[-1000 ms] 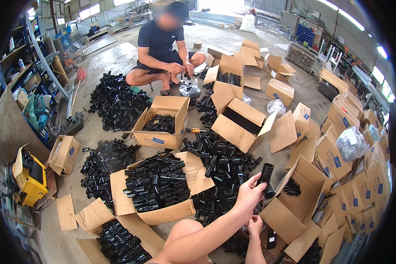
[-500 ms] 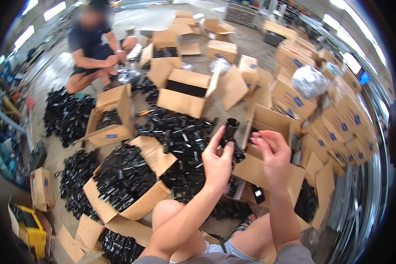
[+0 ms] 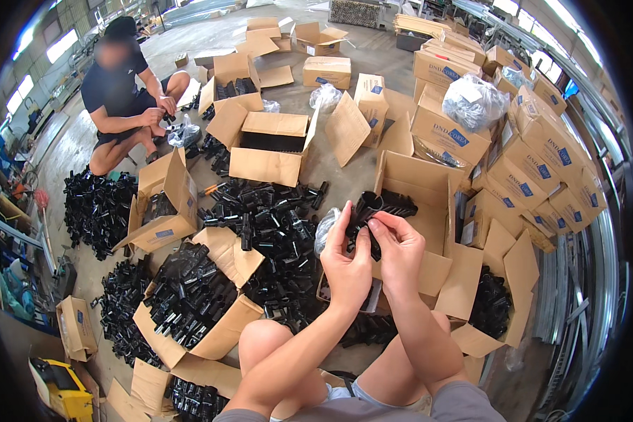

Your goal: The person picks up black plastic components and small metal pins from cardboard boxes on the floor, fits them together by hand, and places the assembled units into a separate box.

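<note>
My left hand grips a black tubular fitting in front of me, its round open end facing up. Against the right side of that fitting, my right hand pinches thumb and fingers together; whatever small thing they may hold is hidden. Below and beyond both hands stands an open carton with black parts inside. A loose pile of black fittings spreads over the floor to the left of my hands.
An open carton heaped with black fittings sits at left, another with black parts at right. Stacked closed cartons and long metal profiles line the right side. A co-worker squats at far left, handling something small.
My right hand has moved left and down from beside the fitting to touch it. My left hand still holds the fitting. The whole view has shifted slightly.
</note>
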{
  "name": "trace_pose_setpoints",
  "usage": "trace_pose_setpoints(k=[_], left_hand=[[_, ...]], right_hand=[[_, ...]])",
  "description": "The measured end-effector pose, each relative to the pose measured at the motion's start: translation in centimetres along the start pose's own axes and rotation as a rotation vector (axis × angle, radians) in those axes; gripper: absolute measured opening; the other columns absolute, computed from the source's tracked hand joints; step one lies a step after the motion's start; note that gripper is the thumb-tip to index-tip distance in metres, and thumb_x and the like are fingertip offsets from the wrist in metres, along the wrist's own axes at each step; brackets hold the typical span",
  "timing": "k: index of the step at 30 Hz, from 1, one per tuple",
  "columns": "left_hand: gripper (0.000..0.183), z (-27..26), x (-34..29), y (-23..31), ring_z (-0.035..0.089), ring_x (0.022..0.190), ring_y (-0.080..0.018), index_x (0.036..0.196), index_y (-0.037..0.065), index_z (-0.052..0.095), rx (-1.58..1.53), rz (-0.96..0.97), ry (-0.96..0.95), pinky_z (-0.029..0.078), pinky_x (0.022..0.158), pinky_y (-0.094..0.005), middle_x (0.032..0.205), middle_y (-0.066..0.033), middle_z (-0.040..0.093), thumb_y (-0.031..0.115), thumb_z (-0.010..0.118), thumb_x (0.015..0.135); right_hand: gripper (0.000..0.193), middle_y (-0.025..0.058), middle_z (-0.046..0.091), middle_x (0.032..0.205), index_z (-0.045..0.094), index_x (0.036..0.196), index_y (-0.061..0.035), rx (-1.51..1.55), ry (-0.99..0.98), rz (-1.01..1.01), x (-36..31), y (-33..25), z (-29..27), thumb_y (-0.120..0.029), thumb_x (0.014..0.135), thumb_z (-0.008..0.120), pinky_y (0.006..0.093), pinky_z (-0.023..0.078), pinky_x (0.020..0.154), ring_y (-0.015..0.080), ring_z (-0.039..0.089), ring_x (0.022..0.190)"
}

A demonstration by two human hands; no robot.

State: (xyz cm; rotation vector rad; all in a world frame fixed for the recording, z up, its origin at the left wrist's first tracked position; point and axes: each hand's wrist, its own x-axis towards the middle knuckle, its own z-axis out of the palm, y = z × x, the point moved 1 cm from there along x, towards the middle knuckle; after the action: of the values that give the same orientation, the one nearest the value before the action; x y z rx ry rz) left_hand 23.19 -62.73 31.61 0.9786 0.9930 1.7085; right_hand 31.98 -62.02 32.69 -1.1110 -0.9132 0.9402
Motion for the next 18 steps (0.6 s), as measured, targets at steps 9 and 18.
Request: trace_pose_setpoints(k=[9, 18], left_hand=[[0.050, 1.7, 0.2, -1.7, 0.062, 0.115, -0.0134, 0.146, -0.002, 0.054, -0.004, -0.027, 0.046, 0.049, 0.098, -0.0269, 0.132, -0.0121, 0.065, -0.005, 0.063, 0.096], [0.050, 2.9, 0.3, -1.8, 0.062, 0.116, -0.0126, 0.146, -0.003, 0.054, -0.088, -0.103, 0.034, 0.049, 0.099, -0.0268, 0.134, -0.0125, 0.064, -0.006, 0.064, 0.097]], right_hand=[[0.019, 0.0085, 0.073, 0.104, 0.071, 0.110, 0.0061, 0.124, 0.063, 0.119, 0.9, -0.3, -0.4, -0.004, 0.094, 0.074, 0.0241, 0.055, 0.086, 0.0104, 0.067, 0.095], [0.020, 0.0074, 0.073, 0.103, 0.070, 0.111, 0.0051, 0.183, 0.058, 0.153, 1.2, 0.5, -1.1, -0.007, 0.096, 0.073, 0.0242, 0.053, 0.084, 0.0098, 0.066, 0.092]])
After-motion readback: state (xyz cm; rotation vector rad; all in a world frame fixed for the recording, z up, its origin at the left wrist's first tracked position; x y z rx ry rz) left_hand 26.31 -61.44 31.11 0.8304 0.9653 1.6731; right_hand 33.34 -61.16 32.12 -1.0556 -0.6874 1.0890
